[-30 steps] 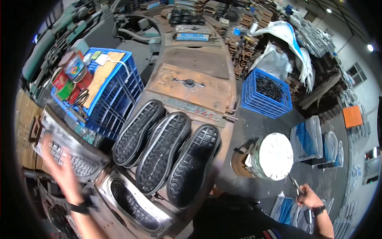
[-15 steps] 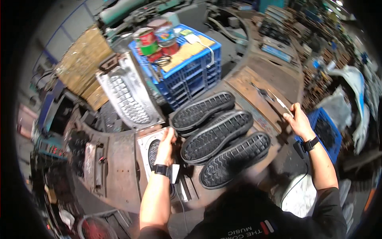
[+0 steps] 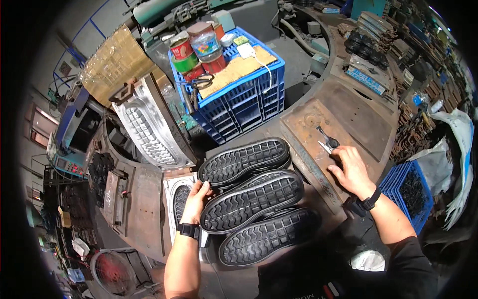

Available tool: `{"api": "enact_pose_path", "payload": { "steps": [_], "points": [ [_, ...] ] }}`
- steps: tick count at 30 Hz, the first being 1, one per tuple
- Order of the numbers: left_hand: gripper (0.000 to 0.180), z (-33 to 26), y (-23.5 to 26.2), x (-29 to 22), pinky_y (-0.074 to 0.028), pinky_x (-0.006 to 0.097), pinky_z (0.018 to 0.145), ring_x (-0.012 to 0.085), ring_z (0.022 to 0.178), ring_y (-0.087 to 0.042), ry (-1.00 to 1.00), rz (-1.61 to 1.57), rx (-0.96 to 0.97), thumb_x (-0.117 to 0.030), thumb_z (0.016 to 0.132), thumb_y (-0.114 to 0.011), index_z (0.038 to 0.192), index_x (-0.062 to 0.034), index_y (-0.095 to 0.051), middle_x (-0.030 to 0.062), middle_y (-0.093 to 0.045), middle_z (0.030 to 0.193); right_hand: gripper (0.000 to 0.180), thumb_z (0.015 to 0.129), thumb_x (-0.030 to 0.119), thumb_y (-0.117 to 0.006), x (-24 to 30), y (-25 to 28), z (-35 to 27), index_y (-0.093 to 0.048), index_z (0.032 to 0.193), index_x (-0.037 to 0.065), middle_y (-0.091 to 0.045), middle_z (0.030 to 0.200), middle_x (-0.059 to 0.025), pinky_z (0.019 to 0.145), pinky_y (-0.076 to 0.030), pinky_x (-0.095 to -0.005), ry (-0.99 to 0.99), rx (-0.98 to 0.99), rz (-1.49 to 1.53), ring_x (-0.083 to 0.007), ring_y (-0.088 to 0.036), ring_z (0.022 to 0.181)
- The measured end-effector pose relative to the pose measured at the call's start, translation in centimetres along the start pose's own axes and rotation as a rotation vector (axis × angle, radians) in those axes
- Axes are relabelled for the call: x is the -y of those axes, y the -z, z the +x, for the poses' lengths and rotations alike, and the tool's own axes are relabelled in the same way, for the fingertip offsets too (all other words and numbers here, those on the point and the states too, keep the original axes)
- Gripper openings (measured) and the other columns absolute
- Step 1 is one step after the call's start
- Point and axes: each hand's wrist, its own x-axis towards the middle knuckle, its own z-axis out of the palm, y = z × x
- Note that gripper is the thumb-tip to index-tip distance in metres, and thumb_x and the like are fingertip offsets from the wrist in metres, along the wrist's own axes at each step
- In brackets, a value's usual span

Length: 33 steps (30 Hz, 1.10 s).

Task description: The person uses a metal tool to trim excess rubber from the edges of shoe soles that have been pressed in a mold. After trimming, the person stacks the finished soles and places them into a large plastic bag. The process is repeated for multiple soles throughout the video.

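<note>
Black rubber shoe soles lie tread up in a stack of overlapping pairs before me. At their left ends is my left hand, its fingers curled together beside the soles' edge; whether it grips one is hidden. Under and left of that hand sits the lower half of a metal sole mold, and its raised half leans back behind. My right hand rests over a rusty metal plate, thumb and fingers apart. By its fingertips lie a slim silver tool and a dark-handled tool.
A blue crate behind the soles carries tins, tape rolls, scissors and a white charger with its cable. At the right stands a blue basket of black scraps. A wrapped carton is at back left, a fan at lower left.
My right hand has come down to the rusty plate and let go of the slim silver tool. My left hand stays by the soles. The whole view has shifted.
</note>
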Motion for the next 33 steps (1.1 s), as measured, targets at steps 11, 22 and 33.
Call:
{"api": "enact_pose_path", "payload": {
  "steps": [11, 22, 33],
  "points": [
    [0.052, 1.4, 0.9, 0.0, -0.052, 0.028, 0.078, 0.0078, 0.081, -0.054, 0.020, -0.210, 0.019, -0.037, 0.103, -0.069, 0.146, -0.0131, -0.053, -0.0054, -0.051, 0.087, 0.082, 0.106, 0.053, -0.054, 4.9, -10.2, 10.9, -0.033, 0.156, -0.009, -0.049, 0.155, -0.0257, 0.119, -0.037, -0.0390, -0.520, 0.494, 0.775, -0.0313, -0.045, 0.147],
    [0.069, 3.2, 3.9, 2.4, -0.038, 0.040, 0.111, 0.0221, 0.145, -0.045, 0.005, -0.273, 0.322, -0.051, 0.113, -0.034, 0.162, -0.0025, -0.030, 0.0085, -0.048, 0.160, 0.045, 0.109, 0.036, -0.056, 5.1, -10.2, 12.2, -0.055, 0.142, 0.006, -0.064, 0.135, -0.0068, 0.086, -0.055, -0.0356, -0.847, 0.633, 0.913, -0.0195, -0.063, 0.114],
    [0.084, 2.3, 4.5, 2.6, -0.037, 0.044, 0.116, 0.0293, 0.152, -0.035, -0.042, -0.428, 0.383, -0.061, 0.110, -0.035, 0.161, 0.0052, -0.027, 0.0184, -0.037, 0.164, 0.089, 0.093, 0.074, -0.058, 2.1, -9.9, 13.6, -0.045, 0.155, 0.011, -0.061, 0.144, -0.0116, 0.078, -0.049, -0.0309, -0.898, 0.902, 0.991, -0.0254, -0.064, 0.119]
  ]
}}
